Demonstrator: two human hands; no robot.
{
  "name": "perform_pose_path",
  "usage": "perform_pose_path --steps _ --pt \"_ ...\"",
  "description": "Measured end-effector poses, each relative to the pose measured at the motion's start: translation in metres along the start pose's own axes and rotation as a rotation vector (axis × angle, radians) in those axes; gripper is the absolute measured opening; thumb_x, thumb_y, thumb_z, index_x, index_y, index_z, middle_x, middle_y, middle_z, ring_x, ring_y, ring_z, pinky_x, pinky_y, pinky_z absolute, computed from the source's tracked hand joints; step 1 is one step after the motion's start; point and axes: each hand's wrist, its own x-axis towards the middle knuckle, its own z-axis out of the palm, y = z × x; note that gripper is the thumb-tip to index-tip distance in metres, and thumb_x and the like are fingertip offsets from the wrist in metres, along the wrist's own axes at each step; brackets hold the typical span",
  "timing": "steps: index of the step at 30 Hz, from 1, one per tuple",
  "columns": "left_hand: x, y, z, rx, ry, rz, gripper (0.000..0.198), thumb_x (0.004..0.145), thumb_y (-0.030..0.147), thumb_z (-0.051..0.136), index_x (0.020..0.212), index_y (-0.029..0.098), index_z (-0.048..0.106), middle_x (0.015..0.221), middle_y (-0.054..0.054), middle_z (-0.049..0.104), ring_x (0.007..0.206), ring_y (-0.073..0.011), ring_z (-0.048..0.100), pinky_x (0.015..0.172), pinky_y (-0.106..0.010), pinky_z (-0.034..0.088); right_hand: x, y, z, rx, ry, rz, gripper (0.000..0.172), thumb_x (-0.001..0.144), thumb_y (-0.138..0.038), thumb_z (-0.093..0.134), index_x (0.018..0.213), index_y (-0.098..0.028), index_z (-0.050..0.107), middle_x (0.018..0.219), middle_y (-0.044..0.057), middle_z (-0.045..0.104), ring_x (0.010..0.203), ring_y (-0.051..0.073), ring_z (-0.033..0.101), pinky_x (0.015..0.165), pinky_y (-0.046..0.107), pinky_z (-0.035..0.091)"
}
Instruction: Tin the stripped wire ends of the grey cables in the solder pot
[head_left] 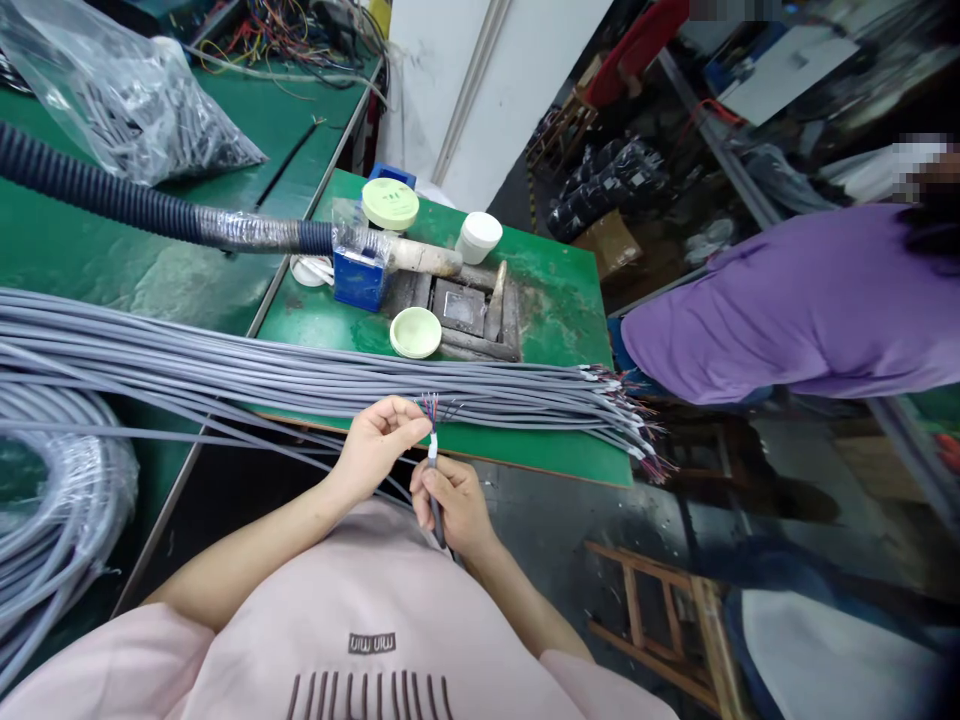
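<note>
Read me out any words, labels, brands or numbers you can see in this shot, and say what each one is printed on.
"MIU MIU", seen upside down, small and only just legible: on the pink shirt of the person whose hands hold the stripped cable.
Blue box on the green table: no legible print.
Round pale green lids: markings too faint to read.

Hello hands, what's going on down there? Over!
Right hand grips grey cable upright. Left hand pinches its coloured wire ends. Cable bundle lies across green table just behind. Nothing between the hands.
</note>
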Motion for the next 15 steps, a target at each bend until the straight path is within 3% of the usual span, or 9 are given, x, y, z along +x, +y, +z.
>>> perform_pose_path --steps 6,10,15 --pt "0.001 0.000 0.001 0.099 0.075 0.056 0.026 0.070 0.037 0.074 0.069 0.014 0.061 0.049 0.006 0.047 0.044 -0.0038 0.036 0.043 -0.017 0.031 0.005 0.006 0.001 0.051 0.023 0.018 0.037 0.078 -0.051 0.063 0.068 -0.016 0.061 0.040 -0.002 0.056 0.030 0.007 0.038 0.034 0.019 0.029" --pt "-0.002 -0.002 0.000 0.281 0.143 0.226 0.020 0.072 0.032 0.072 0.068 0.014 0.065 0.055 0.002 0.056 0.048 -0.0065 0.045 0.048 -0.019 0.038 0.010 0.004 0.002 0.206 0.030 0.045 0.033 0.073 -0.048 0.067 0.074 -0.016 0.063 0.044 -0.001 0.058 0.032 0.009 0.044 0.034 0.020 0.032" --pt "-0.004 -0.004 -0.004 0.516 0.087 0.524 0.008 0.075 0.024 0.070 0.070 0.017 0.071 0.052 0.003 0.050 0.048 -0.0064 0.042 0.050 -0.020 0.037 0.024 -0.009 0.001 0.406 -0.040 0.062 0.029 0.066 -0.041 0.073 0.080 -0.019 0.060 0.046 -0.006 0.054 0.034 0.009 0.043 0.034 0.021 0.037"
